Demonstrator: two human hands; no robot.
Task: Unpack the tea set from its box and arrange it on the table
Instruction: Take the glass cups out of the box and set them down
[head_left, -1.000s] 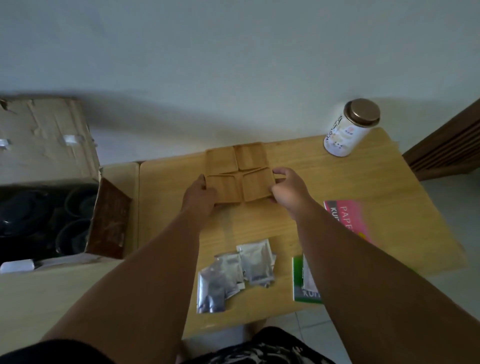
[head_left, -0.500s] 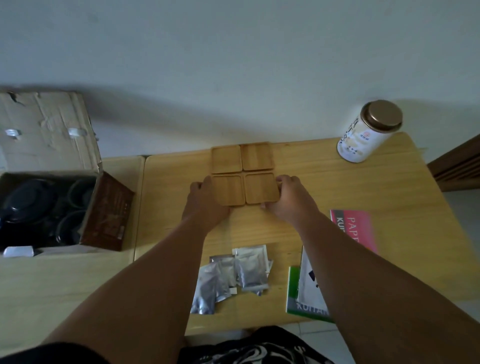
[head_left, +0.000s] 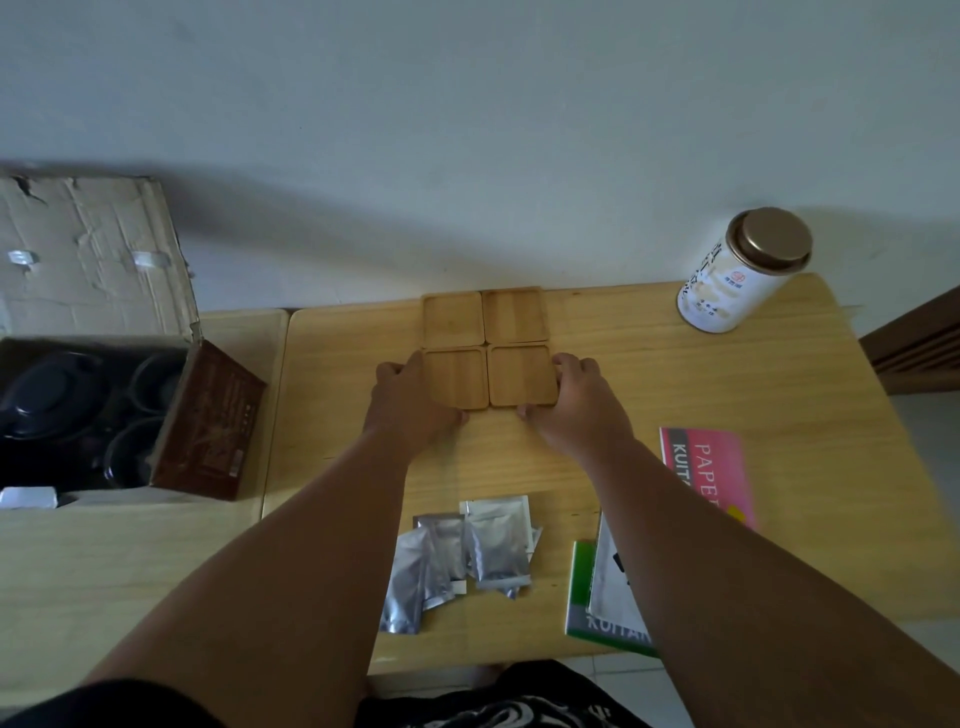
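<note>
Several square wooden coasters lie flat in a two-by-two block at the back of the light wooden table. My left hand grips the outer corner of the near left coaster, thumb on its near edge. My right hand holds the near right coaster the same way. At the left stands the open cardboard box, its flap folded back. Inside it sit a dark teapot and dark cups.
A white tea tin with a brown lid stands at the table's back right. Silver foil sachets lie near the front edge. A pink booklet and a green one lie at the right. The box rests on a second table; a wall runs behind.
The block of coasters went from slightly raised and tilted in my hands to flat on the table. My hands slid down to the outer corners of the near pair.
</note>
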